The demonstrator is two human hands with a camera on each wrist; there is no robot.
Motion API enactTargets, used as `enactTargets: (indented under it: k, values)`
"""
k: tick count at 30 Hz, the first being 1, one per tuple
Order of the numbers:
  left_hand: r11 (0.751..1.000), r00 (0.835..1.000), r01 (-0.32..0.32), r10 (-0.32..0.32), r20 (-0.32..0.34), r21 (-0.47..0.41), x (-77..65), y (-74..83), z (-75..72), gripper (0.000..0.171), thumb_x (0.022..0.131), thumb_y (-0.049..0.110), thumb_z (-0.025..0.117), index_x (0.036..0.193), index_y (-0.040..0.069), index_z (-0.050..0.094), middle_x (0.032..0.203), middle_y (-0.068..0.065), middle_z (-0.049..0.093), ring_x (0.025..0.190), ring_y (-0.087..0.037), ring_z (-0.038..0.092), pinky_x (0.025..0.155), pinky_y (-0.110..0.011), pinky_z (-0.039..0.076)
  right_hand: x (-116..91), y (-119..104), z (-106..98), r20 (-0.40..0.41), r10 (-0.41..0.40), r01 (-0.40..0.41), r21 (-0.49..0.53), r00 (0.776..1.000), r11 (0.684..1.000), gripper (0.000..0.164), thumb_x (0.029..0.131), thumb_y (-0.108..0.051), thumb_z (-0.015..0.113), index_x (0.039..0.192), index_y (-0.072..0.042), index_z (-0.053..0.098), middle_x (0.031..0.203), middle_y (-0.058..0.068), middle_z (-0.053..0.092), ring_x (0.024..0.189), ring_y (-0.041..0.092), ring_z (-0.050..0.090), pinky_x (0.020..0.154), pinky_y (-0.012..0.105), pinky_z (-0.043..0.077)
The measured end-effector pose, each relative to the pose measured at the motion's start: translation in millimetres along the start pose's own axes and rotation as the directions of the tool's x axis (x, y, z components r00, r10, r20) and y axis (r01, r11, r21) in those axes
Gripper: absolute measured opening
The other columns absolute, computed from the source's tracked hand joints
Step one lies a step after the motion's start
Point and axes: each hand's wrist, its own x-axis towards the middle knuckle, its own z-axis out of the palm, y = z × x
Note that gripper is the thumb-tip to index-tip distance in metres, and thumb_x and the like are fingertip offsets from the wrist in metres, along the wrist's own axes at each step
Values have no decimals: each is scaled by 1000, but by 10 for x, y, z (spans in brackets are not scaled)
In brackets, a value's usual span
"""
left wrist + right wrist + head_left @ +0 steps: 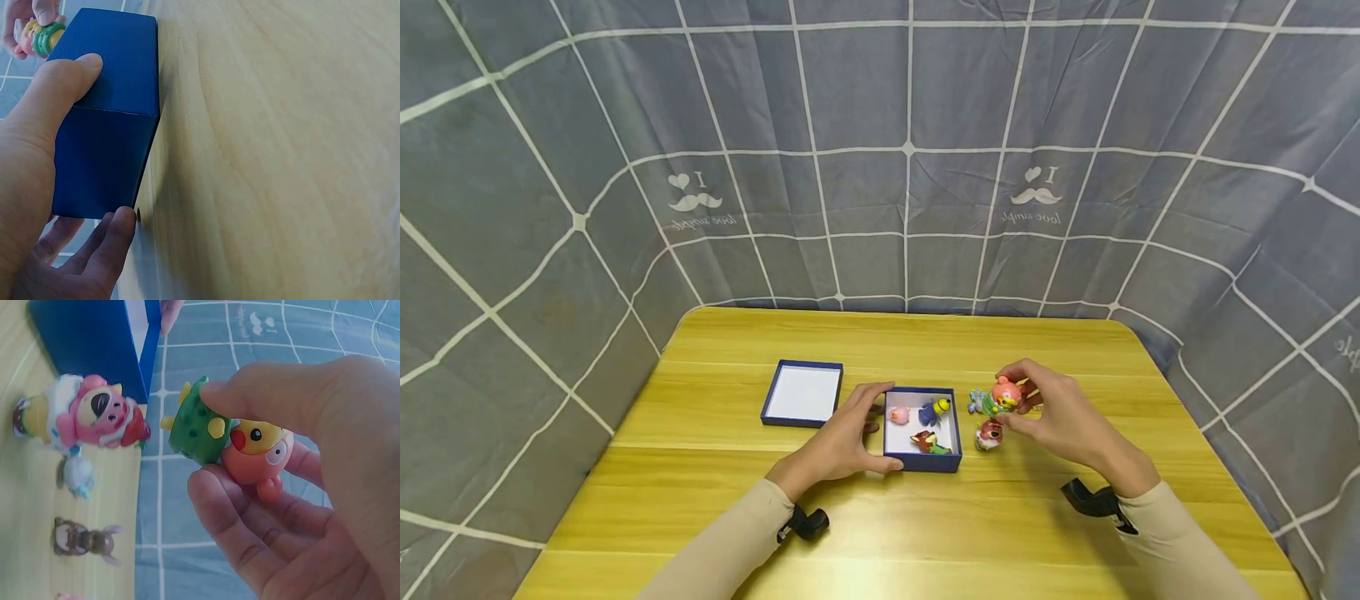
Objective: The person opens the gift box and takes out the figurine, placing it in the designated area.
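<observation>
My left hand (846,437) grips the left side of an open blue box (921,467), thumb on its near wall and fingers toward the far side. Inside the white interior lie a small pink figurine (899,415), a blue-and-yellow figurine (934,412) and a fox figurine (930,442). Above the table, right of the box, my right hand (1052,412) pinches a pink-headed figurine with a green body (203,428) between thumb and fingers. Just beneath it stands a pink bear figurine with a red hat (94,415). Past the bear, the right wrist view shows a pale blue-grey figurine (78,475).
A blue box lid (805,393), white inside up, lies left of the box. A brown figurine (86,540) stands on the wooden table (910,533), with a bit of pink at the right wrist view's lower edge. A grey checked curtain (865,192) surrounds the table.
</observation>
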Motion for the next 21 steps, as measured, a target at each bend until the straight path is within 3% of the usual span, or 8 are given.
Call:
enactTargets:
  k: [12, 21]
  values:
    - [998, 1000, -20, 21, -12, 54, -10, -4, 4, 126, 87, 44, 106, 183, 15, 31, 181, -11, 40, 149, -29, 64, 126, -46, 62, -180, 137, -94, -49, 17, -20, -61, 999, 998, 56, 87, 0, 101, 133, -5, 70, 118, 7, 80, 93, 11, 74, 80, 30, 72]
    - [998, 1000, -28, 29, -11, 48, -14, -12, 11, 125, 87, 45, 106, 183, 14, 32, 181, -12, 41, 149, -29, 64, 126, -48, 62, -281, 283, -56, -73, 9, -16, -93, 997, 996, 55, 84, 0, 103, 128, -6, 71, 112, 4, 80, 90, 9, 73, 77, 28, 70]
